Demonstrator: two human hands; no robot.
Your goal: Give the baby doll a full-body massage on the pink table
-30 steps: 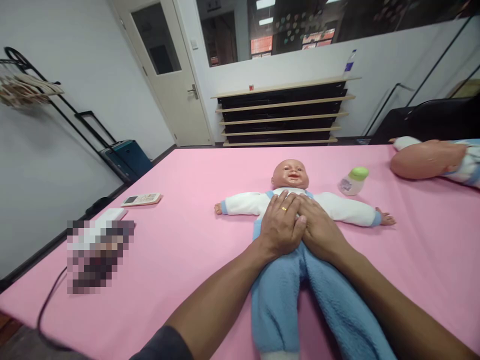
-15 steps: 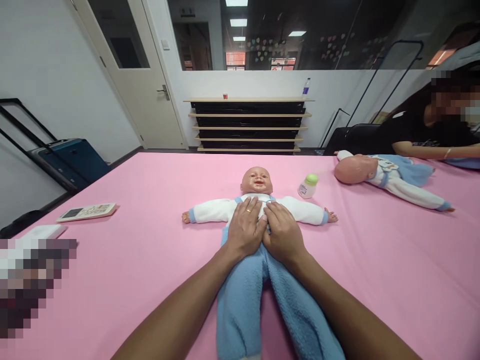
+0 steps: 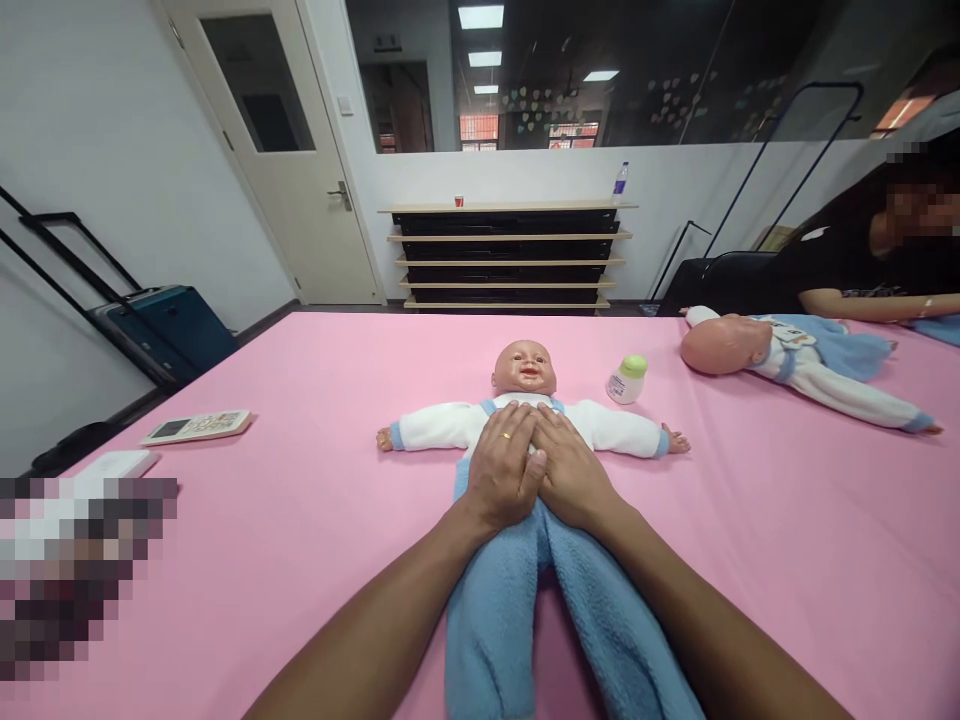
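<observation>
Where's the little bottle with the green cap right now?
In the head view, the green-capped bottle is on the pink table, to the right of the near doll's head and just beyond its outstretched arm, with the second doll further right.

The baby doll (image 3: 538, 538) lies on its back on the pink counter (image 3: 315, 540), its bald, smooth head pointing away and face up. White sleeves with blue cuffs stretch straight out to both sides; the fleecy blue legs lie parted, running toward the viewer.
</observation>
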